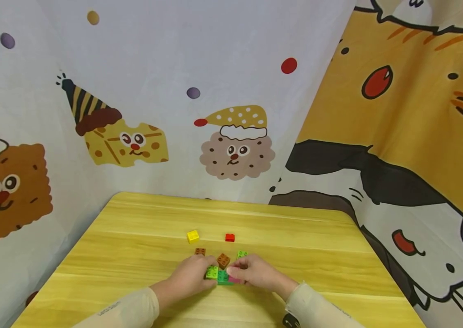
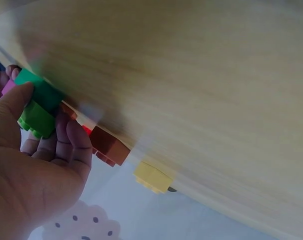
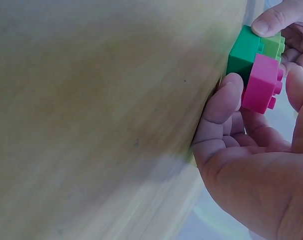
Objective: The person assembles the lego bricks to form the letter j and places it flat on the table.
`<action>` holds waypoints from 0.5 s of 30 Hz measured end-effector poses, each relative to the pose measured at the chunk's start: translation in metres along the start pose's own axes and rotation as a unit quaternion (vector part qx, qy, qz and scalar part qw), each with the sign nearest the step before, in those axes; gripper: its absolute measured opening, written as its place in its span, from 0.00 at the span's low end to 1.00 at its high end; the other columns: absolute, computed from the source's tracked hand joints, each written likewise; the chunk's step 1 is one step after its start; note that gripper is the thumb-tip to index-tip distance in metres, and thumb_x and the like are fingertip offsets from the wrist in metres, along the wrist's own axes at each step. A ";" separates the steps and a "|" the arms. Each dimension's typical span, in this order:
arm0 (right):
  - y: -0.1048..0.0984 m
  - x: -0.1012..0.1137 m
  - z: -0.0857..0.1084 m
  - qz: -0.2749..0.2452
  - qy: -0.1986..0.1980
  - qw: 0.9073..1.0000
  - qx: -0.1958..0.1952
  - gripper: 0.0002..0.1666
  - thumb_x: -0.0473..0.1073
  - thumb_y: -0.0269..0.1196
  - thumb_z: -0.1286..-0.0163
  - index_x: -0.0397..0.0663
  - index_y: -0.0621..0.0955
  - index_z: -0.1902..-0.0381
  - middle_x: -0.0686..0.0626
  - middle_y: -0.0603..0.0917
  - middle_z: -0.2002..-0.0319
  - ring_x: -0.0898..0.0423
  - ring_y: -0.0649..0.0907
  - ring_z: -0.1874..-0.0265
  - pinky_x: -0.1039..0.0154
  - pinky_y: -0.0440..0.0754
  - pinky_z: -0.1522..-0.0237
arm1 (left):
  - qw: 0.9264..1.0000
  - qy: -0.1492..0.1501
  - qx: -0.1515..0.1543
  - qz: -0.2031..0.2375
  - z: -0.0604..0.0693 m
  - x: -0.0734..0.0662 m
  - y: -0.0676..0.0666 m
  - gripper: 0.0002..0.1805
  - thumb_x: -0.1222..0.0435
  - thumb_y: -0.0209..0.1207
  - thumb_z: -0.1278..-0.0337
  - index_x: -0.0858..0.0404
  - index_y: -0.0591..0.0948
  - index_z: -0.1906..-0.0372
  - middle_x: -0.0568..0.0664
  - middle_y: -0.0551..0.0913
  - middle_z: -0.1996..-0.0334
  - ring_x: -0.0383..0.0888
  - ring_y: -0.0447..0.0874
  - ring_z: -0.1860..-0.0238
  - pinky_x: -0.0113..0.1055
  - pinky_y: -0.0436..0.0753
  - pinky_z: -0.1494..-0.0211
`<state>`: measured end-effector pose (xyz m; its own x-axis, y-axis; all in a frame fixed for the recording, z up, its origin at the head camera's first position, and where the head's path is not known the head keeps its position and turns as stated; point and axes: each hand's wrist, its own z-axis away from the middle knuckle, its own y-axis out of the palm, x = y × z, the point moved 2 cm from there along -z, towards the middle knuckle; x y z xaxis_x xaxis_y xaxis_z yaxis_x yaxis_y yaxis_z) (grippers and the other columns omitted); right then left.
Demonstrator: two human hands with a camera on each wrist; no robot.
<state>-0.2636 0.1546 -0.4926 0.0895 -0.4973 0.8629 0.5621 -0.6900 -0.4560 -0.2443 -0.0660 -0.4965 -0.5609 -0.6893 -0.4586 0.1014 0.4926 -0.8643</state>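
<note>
A dark green toy building brick (image 1: pixel 223 276) lies on the table between both hands, with a light green brick (image 1: pixel 211 272) on its left end. My left hand (image 1: pixel 192 274) holds these two green bricks, the thumb pressing the dark green one in the left wrist view. My right hand (image 1: pixel 257 273) grips a pink brick (image 3: pixel 261 84) between thumb and fingers, its studs turned away from the table. The pink brick sits against the dark green brick's right end; whether it is fully seated I cannot tell.
Just beyond the hands are a brown brick (image 1: pixel 223 260), another brown brick (image 1: pixel 200 251) and a second light green brick (image 1: pixel 242 254). Farther back lie a yellow brick (image 1: pixel 192 236) and a red brick (image 1: pixel 230 238). A printed cloth (image 1: pixel 153 68) hangs behind the wooden table (image 1: pixel 297 237).
</note>
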 end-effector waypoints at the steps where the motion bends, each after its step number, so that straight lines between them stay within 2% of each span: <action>1: -0.001 0.000 0.000 0.002 0.001 1.000 0.001 0.16 0.56 0.62 0.28 0.50 0.85 0.58 0.47 0.83 0.72 0.54 0.78 0.75 0.59 0.79 0.73 | 1.000 0.000 0.000 0.000 0.000 0.000 0.000 0.17 0.57 0.74 0.54 0.56 0.83 0.57 0.33 0.77 0.72 0.31 0.71 0.72 0.28 0.73 0.69; 5: -0.004 -0.001 0.003 0.003 0.006 1.000 0.003 0.18 0.56 0.61 0.27 0.47 0.85 0.58 0.45 0.84 0.71 0.52 0.81 0.72 0.56 0.82 0.71 | 1.000 -0.004 0.003 0.003 0.000 -0.001 0.000 0.17 0.57 0.74 0.53 0.56 0.83 0.58 0.33 0.76 0.73 0.31 0.71 0.72 0.28 0.74 0.69; 11: -0.012 -0.006 0.009 -0.005 0.024 1.000 0.000 0.23 0.58 0.59 0.27 0.46 0.83 0.50 0.47 0.84 0.65 0.49 0.83 0.66 0.54 0.83 0.65 | 1.000 -0.012 0.007 0.004 0.000 -0.001 0.000 0.18 0.56 0.74 0.54 0.55 0.83 0.58 0.33 0.76 0.72 0.32 0.71 0.71 0.29 0.73 0.69; 15: -0.019 -0.012 0.015 -0.013 0.031 0.999 0.003 0.25 0.59 0.58 0.27 0.42 0.83 0.54 0.45 0.84 0.64 0.49 0.82 0.65 0.54 0.83 0.63 | 1.000 -0.017 0.010 0.004 0.000 0.001 0.001 0.19 0.55 0.74 0.54 0.55 0.83 0.56 0.32 0.76 0.71 0.32 0.72 0.70 0.30 0.74 0.68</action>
<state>-0.2631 0.1812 -0.4913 0.0238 -0.5108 0.8594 0.5678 -0.7006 -0.4321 -0.2445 -0.0662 -0.4977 -0.5311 -0.7038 -0.4718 0.1223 0.4873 -0.8646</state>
